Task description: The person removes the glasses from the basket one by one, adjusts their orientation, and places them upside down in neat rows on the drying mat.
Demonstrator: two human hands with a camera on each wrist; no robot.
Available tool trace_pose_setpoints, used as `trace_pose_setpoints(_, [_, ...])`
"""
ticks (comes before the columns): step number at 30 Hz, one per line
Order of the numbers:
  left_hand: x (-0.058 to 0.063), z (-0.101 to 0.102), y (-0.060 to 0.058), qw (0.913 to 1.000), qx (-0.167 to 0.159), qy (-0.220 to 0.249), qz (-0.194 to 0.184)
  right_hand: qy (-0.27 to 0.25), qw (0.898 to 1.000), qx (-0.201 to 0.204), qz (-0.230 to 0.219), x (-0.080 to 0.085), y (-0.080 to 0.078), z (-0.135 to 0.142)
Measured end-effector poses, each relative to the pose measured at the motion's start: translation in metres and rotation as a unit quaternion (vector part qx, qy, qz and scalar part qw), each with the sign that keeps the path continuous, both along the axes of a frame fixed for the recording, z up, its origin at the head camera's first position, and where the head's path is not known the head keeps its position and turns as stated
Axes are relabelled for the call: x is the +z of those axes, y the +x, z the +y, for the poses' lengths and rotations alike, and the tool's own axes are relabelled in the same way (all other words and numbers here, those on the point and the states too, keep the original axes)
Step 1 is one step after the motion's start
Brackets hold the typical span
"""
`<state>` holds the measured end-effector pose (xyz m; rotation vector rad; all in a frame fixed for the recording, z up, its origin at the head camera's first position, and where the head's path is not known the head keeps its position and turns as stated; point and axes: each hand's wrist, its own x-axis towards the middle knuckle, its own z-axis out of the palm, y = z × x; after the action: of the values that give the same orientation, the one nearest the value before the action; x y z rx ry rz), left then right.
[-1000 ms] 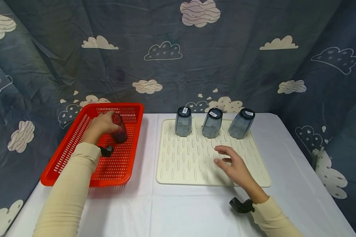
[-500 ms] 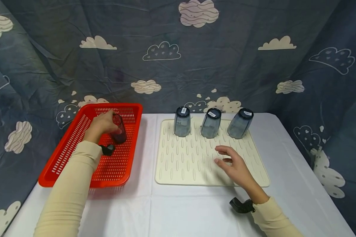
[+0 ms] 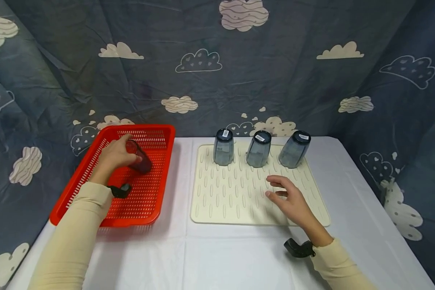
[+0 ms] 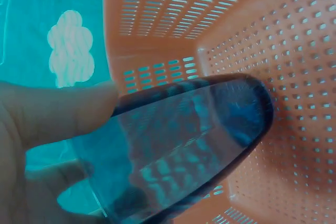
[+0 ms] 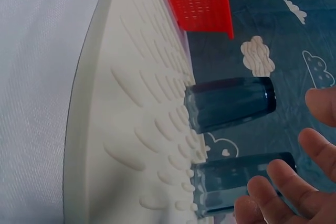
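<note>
Inside the red plastic basket [image 3: 141,203], my left hand [image 3: 115,156] grips a tinted drinking glass [image 3: 142,162] near its rim. The glass leans, its rim up and to the left, its thick base down and to the right. In the left wrist view the thumb lies along one side of this glass [image 4: 178,135] and fingers show at the other. My right hand [image 3: 291,201] hovers over the cream ridged mat [image 3: 221,201], fingers loosely bent and holding nothing. Three blue-grey glasses stand upside down along the mat's back edge: left [image 3: 223,150], middle [image 3: 259,151] and right [image 3: 294,151].
A white cloth [image 3: 203,257] covers the table. Behind it hangs a dark curtain [image 3: 275,88] printed with clouds. The basket's perforated walls rise around my left hand. Black camera mounts sit at both wrists.
My left hand has shifted a little left and the glass in it now leans further that way. My right hand has drifted slightly right. The three glasses on the mat have stayed put.
</note>
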<state>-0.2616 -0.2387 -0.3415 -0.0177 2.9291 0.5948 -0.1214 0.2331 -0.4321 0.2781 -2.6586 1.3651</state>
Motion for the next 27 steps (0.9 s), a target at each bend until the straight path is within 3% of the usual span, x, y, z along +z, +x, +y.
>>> trace_pose_setpoints(3, [0.005,-0.006,0.008,0.9995,0.011,0.014,0.025,0.001,1.000,0.000,-0.003,0.000,-0.002,0.000])
trace_pose_setpoints(8, [0.023,-0.011,0.023,0.9965,0.017,0.046,0.068,0.000,1.000,0.000,-0.004,0.000,-0.003,0.000])
trace_pose_setpoints(13, [0.041,-0.008,0.037,0.9914,0.041,0.105,0.067,0.002,1.000,0.004,0.000,0.001,-0.005,-0.001])
trace_pose_setpoints(16, [0.048,-0.002,0.043,0.9861,0.051,0.146,0.061,0.003,1.000,0.006,0.002,0.001,-0.006,-0.001])
trace_pose_setpoints(21, [0.054,0.005,0.051,0.9764,0.042,0.204,0.058,0.004,1.000,0.008,0.001,0.000,-0.005,-0.001])
trace_pose_setpoints(27, [0.056,0.013,0.059,0.9563,0.029,0.284,0.062,0.005,1.000,0.011,0.006,0.001,-0.005,-0.001])
